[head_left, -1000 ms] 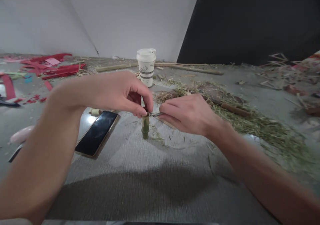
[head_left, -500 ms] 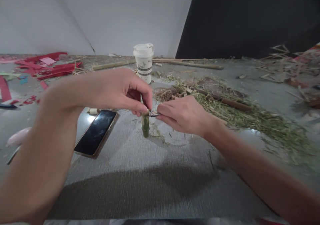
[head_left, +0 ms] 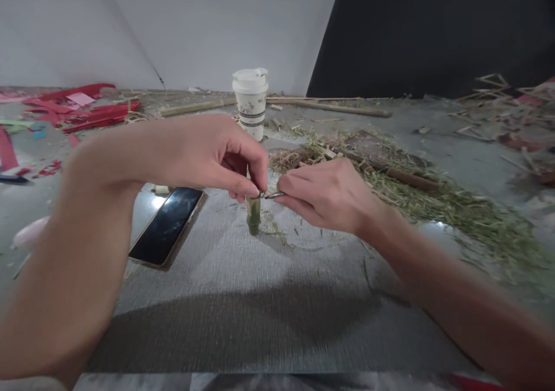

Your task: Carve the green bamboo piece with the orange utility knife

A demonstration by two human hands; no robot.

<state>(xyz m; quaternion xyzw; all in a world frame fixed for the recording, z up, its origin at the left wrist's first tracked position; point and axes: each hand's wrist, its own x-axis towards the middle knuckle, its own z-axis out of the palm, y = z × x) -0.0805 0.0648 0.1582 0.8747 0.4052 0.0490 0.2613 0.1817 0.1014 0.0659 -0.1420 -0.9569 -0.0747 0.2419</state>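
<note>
A short green bamboo piece [head_left: 254, 214] stands upright on the grey mat [head_left: 260, 298] in the middle of the view. My left hand [head_left: 208, 157] pinches its top end with thumb and fingertips. My right hand [head_left: 329, 194] is closed on a small metal blade [head_left: 274, 195] whose tip rests against the top of the bamboo piece. Most of the blade is hidden inside the fist.
A phone [head_left: 167, 226] lies face up left of the bamboo. A lidded paper cup [head_left: 250, 103] stands behind. Green shavings and bamboo sticks [head_left: 411, 194] spread to the right. Red paper scraps [head_left: 82, 110] lie at the far left. Long bamboo poles [head_left: 338, 109] run along the back.
Both hands and the bamboo piece stay together. The view has tilted slightly, so everything sits a little higher in the picture. The grips are unchanged.
</note>
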